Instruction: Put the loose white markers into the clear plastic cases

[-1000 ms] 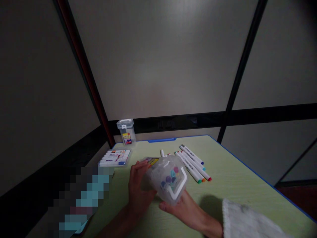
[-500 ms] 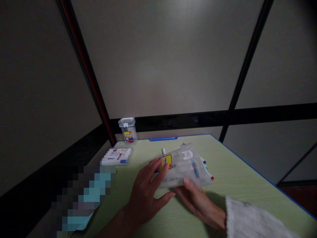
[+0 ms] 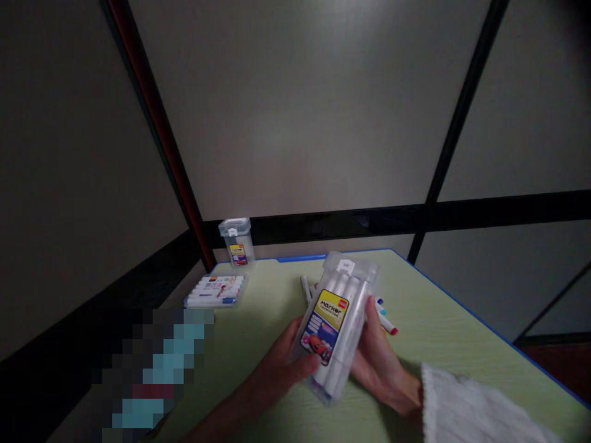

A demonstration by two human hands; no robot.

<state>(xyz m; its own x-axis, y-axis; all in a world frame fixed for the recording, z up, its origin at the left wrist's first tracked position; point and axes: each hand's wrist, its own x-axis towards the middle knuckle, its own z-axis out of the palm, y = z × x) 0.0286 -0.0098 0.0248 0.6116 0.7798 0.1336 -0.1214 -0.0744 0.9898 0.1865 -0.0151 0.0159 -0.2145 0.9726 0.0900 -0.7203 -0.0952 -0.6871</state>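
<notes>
A clear plastic marker case (image 3: 339, 320) with a yellow and blue label is tilted between my hands above the table, its lid end pointing away from me. Several white markers show inside it. My left hand (image 3: 289, 363) grips the lower left side, thumb lying on the label. On the right side, my right hand (image 3: 381, 363) supports the case with its fingers partly hidden behind it. Loose markers (image 3: 386, 323) with red and blue ends lie on the table behind the case, and a white marker (image 3: 305, 289) shows to its left.
At the table's (image 3: 443, 332) back left corner stands another clear marker case (image 3: 237, 243), lid down. A flat pack of markers (image 3: 217, 290) lies in front of it. A pixelated blue-green item (image 3: 170, 363) is at the left edge. Panelled walls rise behind the table.
The marker case has turned from lying sideways to pointing away from me, label now facing up. My left hand has closed from resting across it to gripping its lower side.
</notes>
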